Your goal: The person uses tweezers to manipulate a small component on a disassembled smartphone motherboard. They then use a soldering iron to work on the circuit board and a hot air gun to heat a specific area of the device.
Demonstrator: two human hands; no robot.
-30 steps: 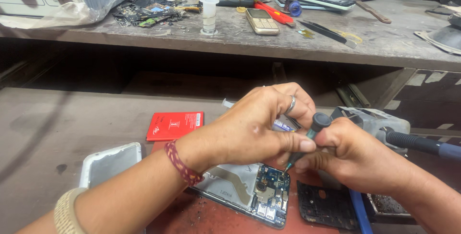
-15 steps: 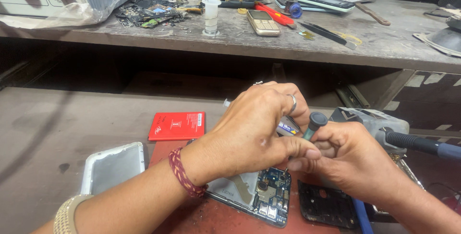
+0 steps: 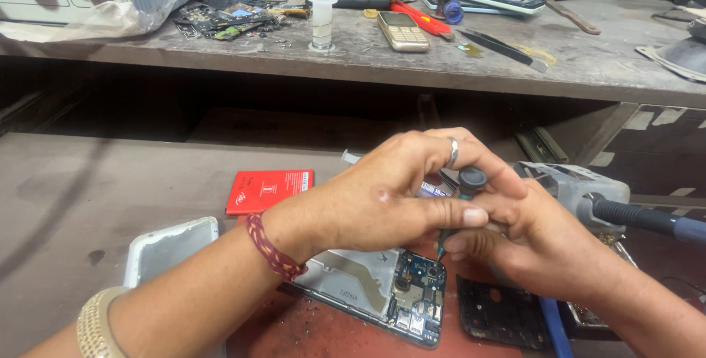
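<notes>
Two bare hands meet in the lower middle of the frame, over an opened smartphone with its blue circuit board exposed [image 3: 412, 303]. The phone lies on a red work mat [image 3: 309, 328] at the bottom edge. The left hand [image 3: 390, 200], with a red braided thread on the wrist and a silver ring on one finger, has its fingers curled and pressed around the shaft of a small dark screwdriver with a round black cap [image 3: 471, 179]; the thumb lies straight along it. The right hand [image 3: 537, 244] pinches the lower part of the same screwdriver between its fingertips, and the tip stands just above the board.

Just right of the phone lies a black plastic inner frame [image 3: 500, 317]. At the lower left lies a white phone back cover [image 3: 165, 251]. Behind the left wrist, a flat red rectangular package with small white print [image 3: 268, 190] rests on the grey bench. Behind the right hand lies a grey rotary tool with a black hose [image 3: 588, 192].

On the upper shelf, across the top of the frame, stand a gold keypad phone [image 3: 403, 31], a small white plastic bottle [image 3: 321, 21] and red-handled pliers [image 3: 423, 20].
</notes>
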